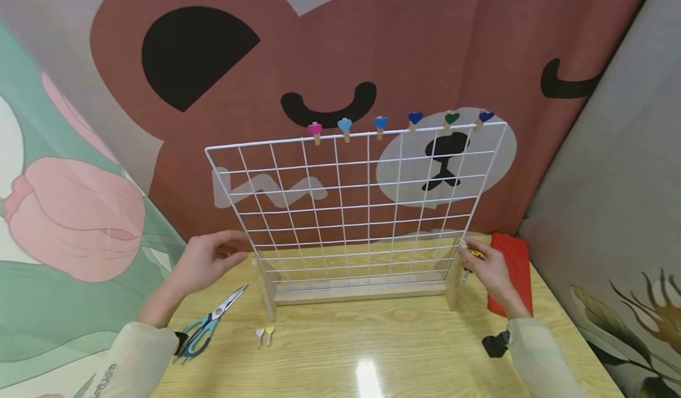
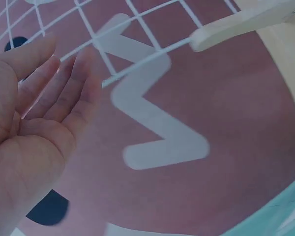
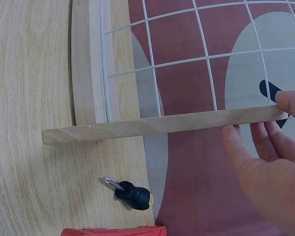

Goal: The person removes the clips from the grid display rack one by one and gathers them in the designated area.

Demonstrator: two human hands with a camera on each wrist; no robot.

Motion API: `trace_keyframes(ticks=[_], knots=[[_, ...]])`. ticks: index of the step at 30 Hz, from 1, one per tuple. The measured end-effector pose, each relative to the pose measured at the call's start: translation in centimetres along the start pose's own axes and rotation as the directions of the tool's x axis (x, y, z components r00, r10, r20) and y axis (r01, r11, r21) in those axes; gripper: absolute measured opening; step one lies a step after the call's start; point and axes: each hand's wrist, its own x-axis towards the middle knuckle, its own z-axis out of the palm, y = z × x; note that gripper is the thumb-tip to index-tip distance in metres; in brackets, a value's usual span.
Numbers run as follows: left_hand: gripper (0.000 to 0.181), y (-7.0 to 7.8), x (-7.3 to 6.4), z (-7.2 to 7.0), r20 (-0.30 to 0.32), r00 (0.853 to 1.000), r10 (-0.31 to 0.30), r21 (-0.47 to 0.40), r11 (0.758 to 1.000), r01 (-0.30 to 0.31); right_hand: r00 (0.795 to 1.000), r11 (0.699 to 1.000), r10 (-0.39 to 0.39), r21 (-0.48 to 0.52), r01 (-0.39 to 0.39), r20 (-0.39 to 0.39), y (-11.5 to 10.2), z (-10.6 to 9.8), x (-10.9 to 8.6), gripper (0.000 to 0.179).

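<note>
A white wire grid (image 1: 369, 203) stands in a wooden stand, leaning back slightly between two side posts, with a wooden bar (image 1: 362, 292) along its foot. My right hand (image 1: 489, 271) grips the upper end of the right post (image 3: 162, 124), thumb and fingers on either side of the wood. Beside the grid's left edge, my left hand (image 1: 210, 259) holds nothing, its fingers loosely bent near the wire. The left post (image 1: 268, 294) shows below that hand. Several heart clothespins, from a pink one (image 1: 315, 129) to a navy one (image 1: 486, 116), are clipped along the top wire.
Blue-handled scissors (image 1: 213, 320) lie on the table at the left. Near them are a white heart clothespin (image 1: 259, 334) and a yellow one (image 1: 269, 332). A stubby screwdriver (image 3: 132, 194) and a red case (image 1: 513, 274) lie right of the stand. A bear-print curtain (image 1: 239, 96) hangs behind.
</note>
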Motion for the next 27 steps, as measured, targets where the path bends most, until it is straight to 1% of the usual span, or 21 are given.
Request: trace_keyframes(ticks=[2,6,11,14,20,23,27], knots=[[0.026,0.6,0.7,-0.6,0.029,0.999,0.016,0.006,1.000,-0.016,1.000,1.000,-0.001,-0.002,0.001,0.000,0.1,0.1,0.1,0.054],[0.026,1.6,1.8,-1.8,0.088,0.996,0.023,0.034,0.999,-0.026,1.000,1.000,0.000,-0.005,0.000,0.000,0.2,0.2,0.1,0.054],[0.027,3.0,2.9,-3.1,0.182,0.983,0.038,0.049,0.998,-0.048,1.000,1.000,-0.006,-0.014,0.006,-0.014,0.2,0.2,0.0,0.054],[0.025,3.9,3.4,-4.0,0.213,0.976,0.047,0.062,0.996,-0.061,1.000,1.000,-0.015,-0.017,0.015,-0.011,0.1,0.1,0.0,0.054],[0.023,5.3,5.0,-5.6,0.222,0.972,0.074,0.109,0.989,-0.100,1.000,1.000,-0.006,-0.018,0.006,-0.002,-0.2,-0.1,-0.2,0.054],[0.024,6.0,5.9,-6.3,0.213,0.973,0.085,0.129,0.985,-0.114,1.000,1.000,-0.001,-0.021,0.001,0.001,-0.2,-0.2,-0.2,0.055],[0.022,7.1,7.4,-7.3,0.190,0.974,0.123,0.160,0.975,-0.155,1.000,1.000,0.002,-0.027,-0.002,-0.001,-0.1,-0.1,-0.2,0.056]])
